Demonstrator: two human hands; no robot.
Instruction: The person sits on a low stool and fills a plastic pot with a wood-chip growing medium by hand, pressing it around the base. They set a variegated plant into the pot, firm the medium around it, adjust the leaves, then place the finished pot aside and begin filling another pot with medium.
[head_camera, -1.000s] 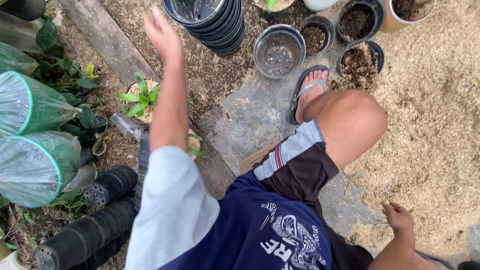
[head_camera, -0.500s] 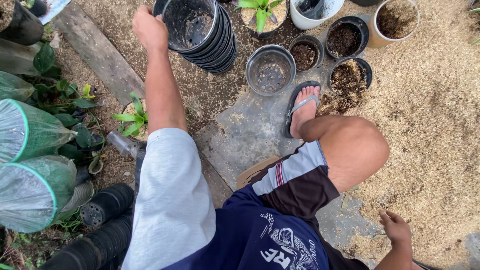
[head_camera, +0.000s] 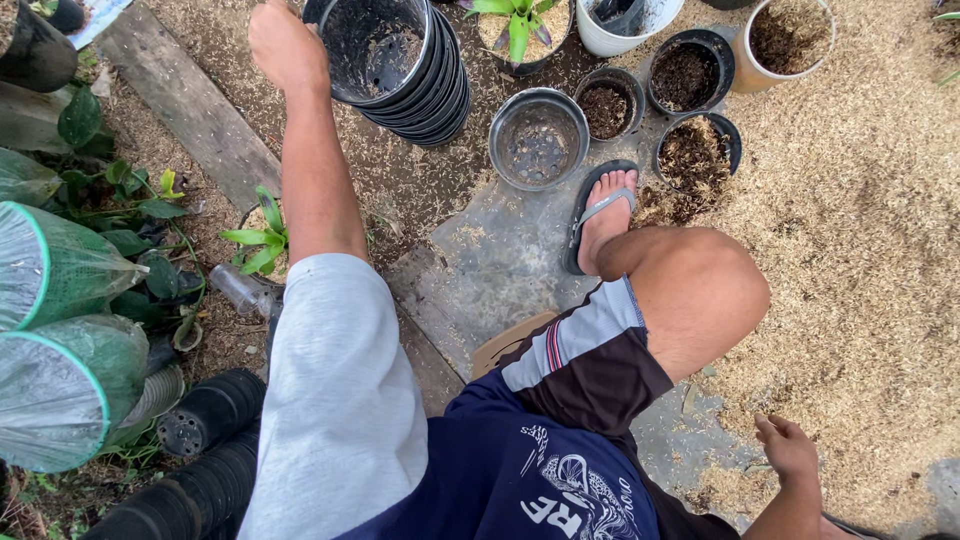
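Outdoors, the ground (head_camera: 870, 230) is strewn with pale husks around a grey paving slab (head_camera: 500, 260), with a wooden plank (head_camera: 180, 100) running along the left. A stack of black pots (head_camera: 400, 60) stands at the top, tilted. Three small dark pots of soil and one empty pot (head_camera: 538, 138) stand just beside it. The left hand (head_camera: 285, 45) hangs loosely curled just beside the stack's rim, touching nothing clearly. The right hand (head_camera: 790, 450), fingers loosely open, rests on the husks, well apart.
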